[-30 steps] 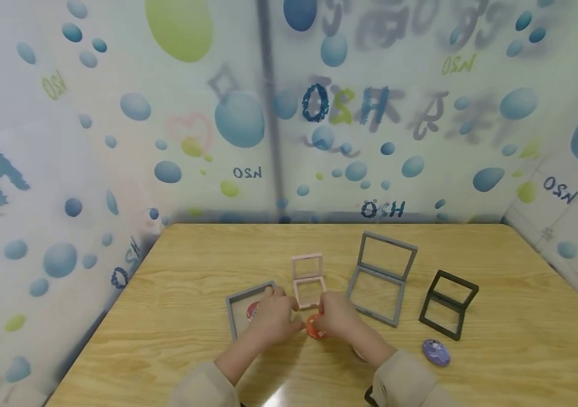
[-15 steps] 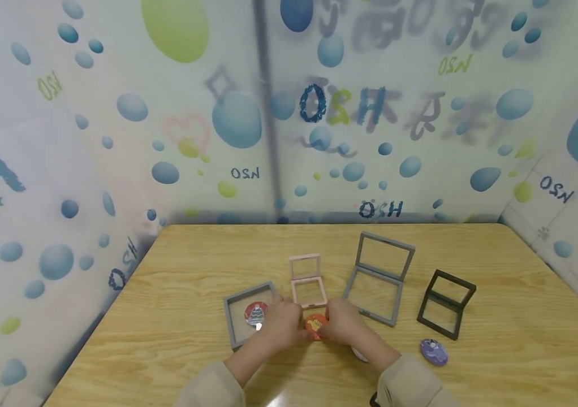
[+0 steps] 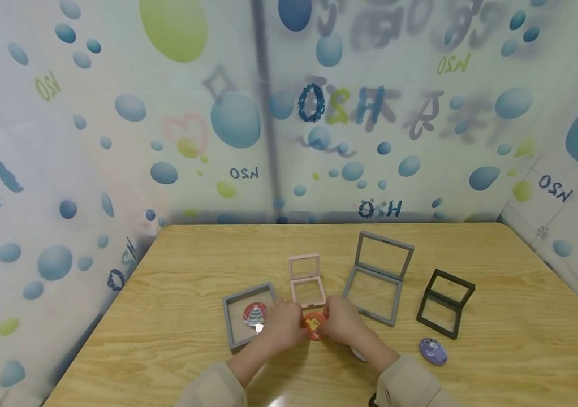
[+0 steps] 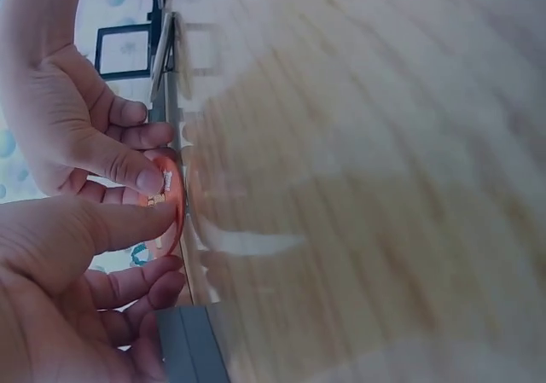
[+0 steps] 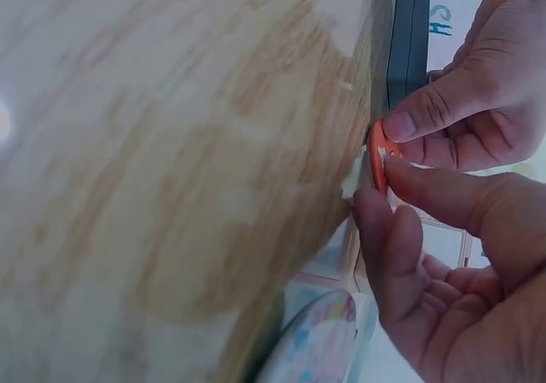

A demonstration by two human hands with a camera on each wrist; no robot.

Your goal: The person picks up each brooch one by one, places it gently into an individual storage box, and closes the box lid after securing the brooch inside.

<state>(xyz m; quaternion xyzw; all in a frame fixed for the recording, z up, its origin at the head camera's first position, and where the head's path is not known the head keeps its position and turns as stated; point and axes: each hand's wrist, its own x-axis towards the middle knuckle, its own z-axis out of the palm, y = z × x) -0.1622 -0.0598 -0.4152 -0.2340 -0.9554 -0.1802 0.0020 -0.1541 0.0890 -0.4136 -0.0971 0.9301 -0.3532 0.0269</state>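
Note:
A round red-orange button badge (image 3: 314, 323) with a yellow figure is between my two hands, close over the table just in front of the small pink frame (image 3: 307, 291). My left hand (image 3: 285, 325) pinches its left edge. On the opposite edge, my right hand (image 3: 344, 320) pinches it too. Both thumbs lie on the badge's face in the left wrist view, where the badge (image 4: 172, 178) stands between the fingers. To the left, a grey frame (image 3: 227, 319) lies with a Christmas-tree badge (image 3: 255, 314) inside it, and my left hand overlaps its right side.
A larger grey frame (image 3: 398, 299) stands hinged open behind my right hand. Farther right is an open black frame (image 3: 439, 329), with a purple badge (image 3: 433, 351) in front. A pale badge (image 3: 357, 355) is partly hidden under my right forearm. Wood-grain table (image 3: 523, 350) surrounds them.
My left hand has moved right, off the grey frame, and now pinches the red-orange badge together with the right hand. The tree badge has come into fuller view. The view has shifted slightly.

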